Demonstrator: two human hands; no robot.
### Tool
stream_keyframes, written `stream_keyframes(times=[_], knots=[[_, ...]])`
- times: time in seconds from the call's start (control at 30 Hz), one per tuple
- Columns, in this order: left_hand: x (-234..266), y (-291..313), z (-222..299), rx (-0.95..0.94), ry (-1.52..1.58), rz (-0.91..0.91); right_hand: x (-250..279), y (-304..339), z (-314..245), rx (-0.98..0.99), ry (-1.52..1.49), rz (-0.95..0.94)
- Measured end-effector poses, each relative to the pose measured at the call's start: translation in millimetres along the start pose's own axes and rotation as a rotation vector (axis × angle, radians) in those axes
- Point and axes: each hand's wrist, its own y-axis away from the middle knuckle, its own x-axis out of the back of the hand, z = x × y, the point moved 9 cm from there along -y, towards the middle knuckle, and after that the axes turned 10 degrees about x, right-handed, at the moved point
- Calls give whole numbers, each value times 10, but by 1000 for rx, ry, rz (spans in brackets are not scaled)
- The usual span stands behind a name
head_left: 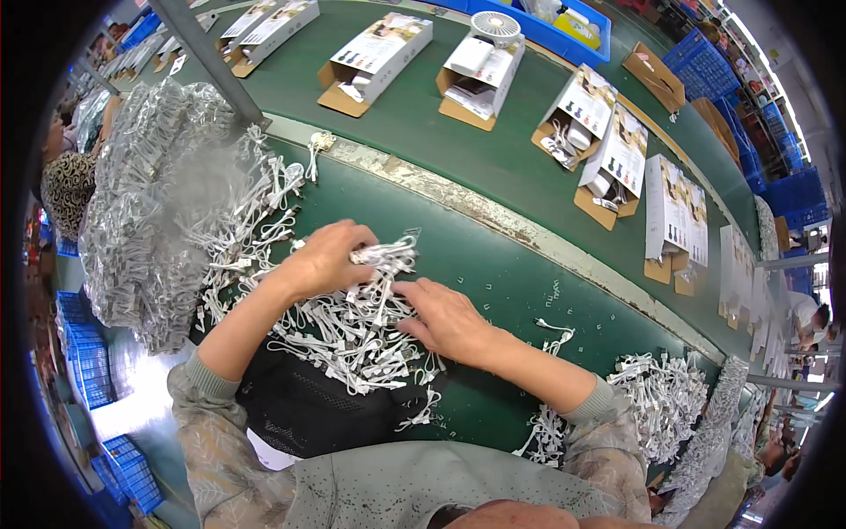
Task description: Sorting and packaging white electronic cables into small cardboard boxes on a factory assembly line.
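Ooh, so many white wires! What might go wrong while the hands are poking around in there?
The white cables lie criss-crossed in a heap, so they might knot if the left hand or right hand tugs at them. Some lie beside the black cloth and could snag on it. Tiny bits are scattered on the green table; they're too small to identify, but might get mixed into the cables.

- Left bare grip [330,257]: some fingertips hidden at the looped thin white cables [352,344]; strand count unclear.
- Clear plastic bags [141,194]: partly blurred by a hazy smear.
- Blue rectangular plastic bin [557,48]: cut by the upper edge.
- Tiny pale bits [552,295] on the dark green counter [502,317]: too small to identify.
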Motion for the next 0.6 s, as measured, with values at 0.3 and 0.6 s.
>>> stream_keyframes(times=[0.3, 0.6], knots=[[-123, -171, 172, -43, 704, -110, 719, 466, 357, -261, -253, 149], [-4, -273, 92, 4, 631, 83, 1286, 513, 1564, -678, -833, 916]])
